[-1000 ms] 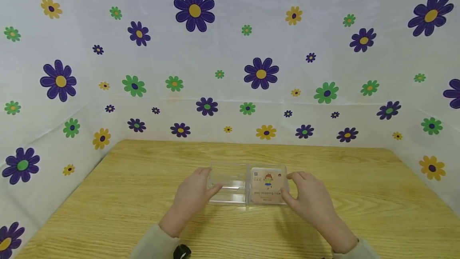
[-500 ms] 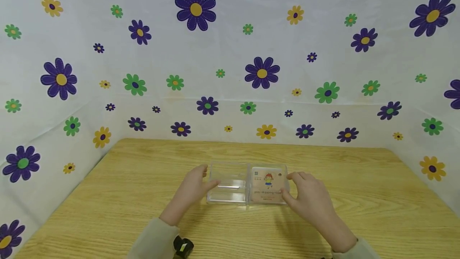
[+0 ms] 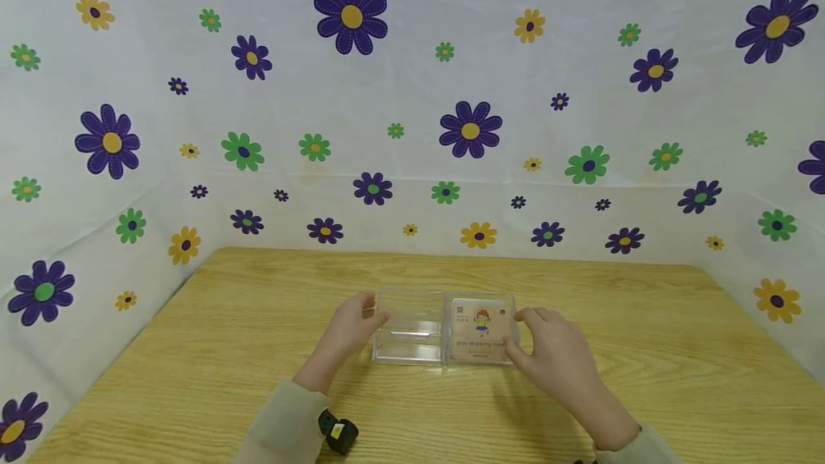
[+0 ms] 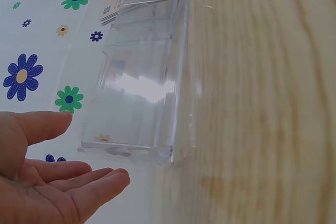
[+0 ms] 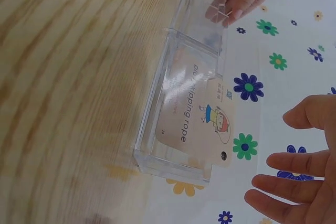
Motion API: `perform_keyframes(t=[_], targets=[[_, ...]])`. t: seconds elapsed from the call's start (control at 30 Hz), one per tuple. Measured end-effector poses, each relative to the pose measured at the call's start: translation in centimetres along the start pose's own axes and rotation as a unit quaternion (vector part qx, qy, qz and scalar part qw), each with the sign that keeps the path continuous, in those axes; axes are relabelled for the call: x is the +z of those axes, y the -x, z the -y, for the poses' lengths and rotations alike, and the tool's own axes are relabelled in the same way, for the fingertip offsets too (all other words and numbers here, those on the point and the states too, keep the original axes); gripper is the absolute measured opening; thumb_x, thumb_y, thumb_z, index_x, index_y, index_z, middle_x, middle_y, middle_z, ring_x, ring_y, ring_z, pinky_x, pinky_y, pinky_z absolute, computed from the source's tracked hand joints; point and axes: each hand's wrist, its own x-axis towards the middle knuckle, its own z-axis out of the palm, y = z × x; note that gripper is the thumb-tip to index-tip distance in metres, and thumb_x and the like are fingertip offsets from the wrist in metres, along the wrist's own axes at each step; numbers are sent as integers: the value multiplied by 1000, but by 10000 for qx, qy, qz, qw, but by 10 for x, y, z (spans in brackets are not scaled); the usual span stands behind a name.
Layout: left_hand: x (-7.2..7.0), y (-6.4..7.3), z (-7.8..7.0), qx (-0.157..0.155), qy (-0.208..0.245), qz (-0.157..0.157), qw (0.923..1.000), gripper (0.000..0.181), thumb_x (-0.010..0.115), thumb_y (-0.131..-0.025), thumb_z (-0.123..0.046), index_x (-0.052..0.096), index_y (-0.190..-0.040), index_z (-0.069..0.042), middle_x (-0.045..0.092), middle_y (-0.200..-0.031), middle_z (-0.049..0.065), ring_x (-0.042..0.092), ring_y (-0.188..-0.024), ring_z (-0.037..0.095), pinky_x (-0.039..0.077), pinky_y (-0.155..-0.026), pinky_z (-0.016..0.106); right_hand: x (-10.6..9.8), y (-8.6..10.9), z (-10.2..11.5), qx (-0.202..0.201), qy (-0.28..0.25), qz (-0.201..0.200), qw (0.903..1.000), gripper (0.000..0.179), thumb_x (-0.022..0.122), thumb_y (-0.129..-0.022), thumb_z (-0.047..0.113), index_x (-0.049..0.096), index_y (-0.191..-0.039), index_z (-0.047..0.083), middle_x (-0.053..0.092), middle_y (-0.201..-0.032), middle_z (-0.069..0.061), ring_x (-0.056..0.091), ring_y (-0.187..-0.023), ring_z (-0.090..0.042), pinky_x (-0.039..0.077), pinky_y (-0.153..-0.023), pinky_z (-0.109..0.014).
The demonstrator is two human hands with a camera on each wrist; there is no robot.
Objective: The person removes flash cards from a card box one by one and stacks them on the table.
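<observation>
A clear plastic card holder (image 3: 409,349) with two side-by-side compartments stands on the wooden table (image 3: 438,414). Its right compartment bears pinkish cards (image 3: 482,331), the front one printed "play skipping rope" with a drawn child. Through the left compartment I see only clear plastic. My left hand (image 3: 348,331) is at the holder's left end; in the left wrist view its fingers (image 4: 100,187) are extended and apart from the plastic. At the other end is my right hand (image 3: 561,360), thumb and fingers (image 5: 294,163) spread beside the holder with nothing between them.
A white cloth with purple, green and yellow flowers (image 3: 470,131) hangs behind the table and along both sides. A black strap (image 3: 338,432) shows at my left sleeve (image 3: 283,417).
My left hand has loosened from the holder's left side and drawn slightly back to the left, its thumb coming off the front. The right hand and the holder have stayed put.
</observation>
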Motion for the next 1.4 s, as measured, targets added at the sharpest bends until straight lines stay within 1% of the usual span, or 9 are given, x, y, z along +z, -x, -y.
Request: perform_keyframes(t=[0.2, 0.33, 0.43, 0.53, 0.7, 0.87, 1.13, 1.3, 1.4], targets=[[0, -1, 5, -107, 180, 84, 9997, 49, 52, -90, -15, 36, -127, 12, 41, -126, 27, 43, -113, 38, 37, -93, 46, 1, -1, 1, 35, -58, 34, 10000, 30, 67, -73, 23, 64, -92, 1, 63, -93, -14, 58, -86, -30, 49, -70, -43], [0, -1, 7, -61, 169, 110, 9998, 48, 51, -90, -12, 35, -127, 13, 41, -126, 28, 43, -113, 38, 37, -93, 46, 2, -1, 1, 70, -84, 70, 9999, 30, 67, -73, 24, 64, -92, 1, 63, -93, -15, 59, -84, -30, 50, -68, -42], [1, -2, 8, 87, 187, 102, 9997, 44, 49, -89, -7, 37, -125, 14, 42, -124, 29, 44, -111, 39, 38, -92, 45, 2, -2, 1, 75, -83, 97, 9999, 30, 67, -73, 24, 64, -91, 0, 63, -92, -15, 59, -81, -29, 51, -66, -40], [1, -2, 9, 166, 223, 67, 9996, 40, 47, -89, -4, 38, -124, 14, 44, -123, 28, 46, -109, 39, 39, -91, 45, 3, -3, 1, 68, -73, 117, 9999, 30, 67, -73, 24, 64, -90, 0, 63, -91, -14, 59, -79, -28, 51, -64, -39], [2, -3, 10, 236, 63, -14, 9997, 38, 45, -88, 0, 40, -123, 14, 45, -121, 29, 48, -107, 40, 40, -90, 45, 3, -4, 0, 62, -90, 154, 9998, 30, 69, -72, 23, 63, -91, 0, 63, -92, -14, 60, -80, -28, 51, -64, -38], [3, -4, 10, 324, 81, -16, 9994, 37, 46, -87, 2, 41, -121, 15, 46, -119, 30, 49, -105, 40, 42, -89, 43, 0, -4, 1, 116, -176, 233, 9995, 31, 69, -72, 22, 63, -93, 0, 62, -94, -15, 59, -82, -28, 52, -63, -37], [5, -4, 10, 253, 67, 135, 9996, 38, 46, -88, 2, 39, -124, 14, 44, -122, 29, 47, -107, 40, 41, -89, 44, -5, -5, 2, 205, -396, 274, 9986, 31, 68, -74, 21, 63, -96, -1, 62, -98, -15, 58, -88, -30, 52, -66, -39], [6, -6, 11, 298, 5, 109, 9995, 38, 47, -88, 2, 40, -123, 13, 45, -121, 28, 48, -106, 39, 43, -87, 43, -7, -5, 3, 182, -426, 264, 9986, 31, 68, -74, 20, 62, -97, -1, 61, -99, -15, 58, -90, -31, 52, -67, -40], [5, -6, 12, 365, 8, 111, 9993, 37, 47, -88, 3, 40, -123, 14, 46, -120, 29, 49, -106, 40, 43, -87, 44, -8, -6, 3, 103, -400, 234, 9989, 32, 68, -74, 21, 62, -97, -1, 62, -98, -15, 58, -90, -31, 51, -68, -41]])
